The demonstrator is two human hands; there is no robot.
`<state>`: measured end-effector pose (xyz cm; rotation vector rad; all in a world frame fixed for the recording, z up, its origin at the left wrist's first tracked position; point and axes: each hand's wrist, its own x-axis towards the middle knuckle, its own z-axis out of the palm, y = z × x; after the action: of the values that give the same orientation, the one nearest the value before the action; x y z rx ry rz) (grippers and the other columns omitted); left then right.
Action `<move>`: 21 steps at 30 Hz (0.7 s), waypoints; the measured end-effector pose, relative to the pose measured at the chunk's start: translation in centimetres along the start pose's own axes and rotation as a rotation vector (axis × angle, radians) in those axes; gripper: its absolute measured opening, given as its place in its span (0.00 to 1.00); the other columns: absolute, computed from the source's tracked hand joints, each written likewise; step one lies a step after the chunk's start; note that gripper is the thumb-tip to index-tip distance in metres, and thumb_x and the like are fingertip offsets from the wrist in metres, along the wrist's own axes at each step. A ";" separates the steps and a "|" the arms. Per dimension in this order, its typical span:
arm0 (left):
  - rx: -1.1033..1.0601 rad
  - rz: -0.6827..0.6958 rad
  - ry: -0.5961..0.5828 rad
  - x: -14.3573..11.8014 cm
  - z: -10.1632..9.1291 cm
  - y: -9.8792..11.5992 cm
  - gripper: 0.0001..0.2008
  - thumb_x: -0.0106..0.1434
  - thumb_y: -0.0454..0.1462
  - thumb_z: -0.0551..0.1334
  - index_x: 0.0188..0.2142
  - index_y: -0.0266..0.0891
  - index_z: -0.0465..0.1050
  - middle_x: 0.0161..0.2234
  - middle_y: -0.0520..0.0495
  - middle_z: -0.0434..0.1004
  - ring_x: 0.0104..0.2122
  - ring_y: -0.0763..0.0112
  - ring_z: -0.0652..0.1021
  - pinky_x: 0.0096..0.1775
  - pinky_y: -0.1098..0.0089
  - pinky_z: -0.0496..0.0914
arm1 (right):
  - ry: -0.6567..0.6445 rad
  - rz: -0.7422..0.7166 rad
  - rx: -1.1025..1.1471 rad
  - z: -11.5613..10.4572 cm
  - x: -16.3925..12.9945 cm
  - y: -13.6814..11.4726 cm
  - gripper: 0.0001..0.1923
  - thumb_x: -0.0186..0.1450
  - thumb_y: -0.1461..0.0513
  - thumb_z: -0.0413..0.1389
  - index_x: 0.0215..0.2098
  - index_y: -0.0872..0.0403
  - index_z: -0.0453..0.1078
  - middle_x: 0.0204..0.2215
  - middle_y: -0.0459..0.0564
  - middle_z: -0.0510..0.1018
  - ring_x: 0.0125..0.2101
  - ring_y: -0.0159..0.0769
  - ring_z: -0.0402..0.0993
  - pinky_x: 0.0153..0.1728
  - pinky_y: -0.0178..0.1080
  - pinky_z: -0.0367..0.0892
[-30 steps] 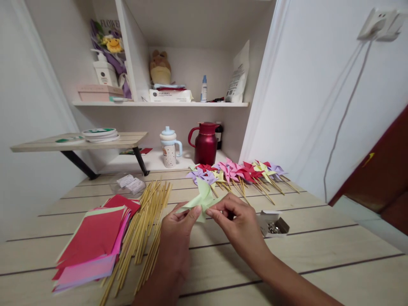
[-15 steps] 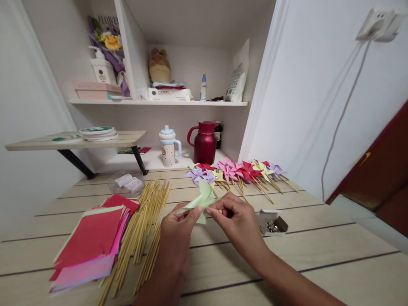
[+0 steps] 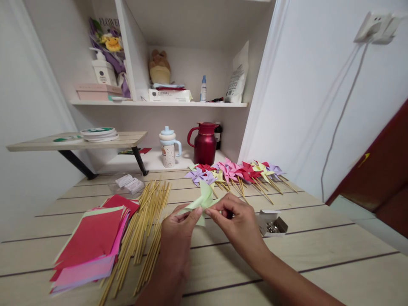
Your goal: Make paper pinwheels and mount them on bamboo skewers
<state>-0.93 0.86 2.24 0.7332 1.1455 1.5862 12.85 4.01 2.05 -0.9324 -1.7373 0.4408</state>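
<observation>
The pinwheel (image 3: 201, 203) is pale green paper, folded so that pointed vanes fan out from its middle: 1 vane stands up, 1 reaches out to the left, and a smaller tip hangs below between the hands. It is held up just above the table (image 3: 318, 250), near its middle, in front of the person. The left hand (image 3: 178, 233) pinches the paper's centre from the left between thumb and forefinger, fingers closed on the pinwheel. The right hand (image 3: 237, 225) meets it from the right, its fingertips pressed to the same centre spot; whether it holds anything small there cannot be told. Left of the hands lies a loose bundle of sticks (image 3: 143, 229), thin and bamboo-coloured, running away from the person. Further left sits a stack of paper (image 3: 91, 242), red on top with pink and pale green edges showing. Just right of the right hand is a small open box (image 3: 272, 223) with shiny metal bits inside. Behind, a row of finished pinwheels (image 3: 236, 172) in purple, red, pink and yellow lies on the table, sticks pointing toward the person. Beyond them stand a red jug (image 3: 205, 144) and a cup (image 3: 168, 148)
</observation>
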 end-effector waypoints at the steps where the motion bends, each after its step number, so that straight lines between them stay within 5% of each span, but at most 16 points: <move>1: -0.003 0.001 -0.007 0.1 0.0 -0.1 0.19 0.44 0.41 0.74 0.36 0.37 0.82 0.31 0.46 0.84 0.38 0.57 0.82 0.41 0.66 0.72 | -0.002 0.001 0.001 0.0 0.0 0.0 0.09 0.60 0.63 0.63 0.22 0.54 0.73 0.21 0.44 0.68 0.22 0.31 0.63 0.23 0.34 0.57; 9: -0.008 -0.044 -0.014 -0.2 0.1 0.0 0.20 0.44 0.42 0.74 0.38 0.37 0.82 0.33 0.46 0.85 0.39 0.57 0.81 0.41 0.67 0.71 | -0.009 0.009 0.021 0.0 0.1 0.2 0.08 0.60 0.63 0.63 0.23 0.54 0.74 0.21 0.44 0.68 0.23 0.31 0.63 0.24 0.34 0.58; 15: 0.063 -0.052 0.029 -0.4 0.3 0.2 0.17 0.45 0.44 0.74 0.32 0.35 0.83 0.31 0.45 0.84 0.30 0.64 0.80 0.36 0.69 0.71 | -0.020 0.045 0.047 0.1 0.1 0.2 0.07 0.60 0.61 0.64 0.25 0.53 0.76 0.22 0.44 0.68 0.24 0.31 0.63 0.25 0.35 0.59; 21: 0.046 -0.077 0.037 0.0 -0.4 -0.3 0.20 0.45 0.45 0.74 0.34 0.35 0.83 0.29 0.44 0.84 0.34 0.58 0.81 0.39 0.65 0.71 | 0.059 0.076 0.071 -0.6 0.4 0.4 0.10 0.61 0.57 0.63 0.41 0.50 0.76 0.26 0.43 0.68 0.26 0.34 0.64 0.29 0.37 0.63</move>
<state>-1.19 0.71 1.80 0.6842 1.2268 1.5190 13.46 4.48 2.26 -0.9537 -1.6264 0.5169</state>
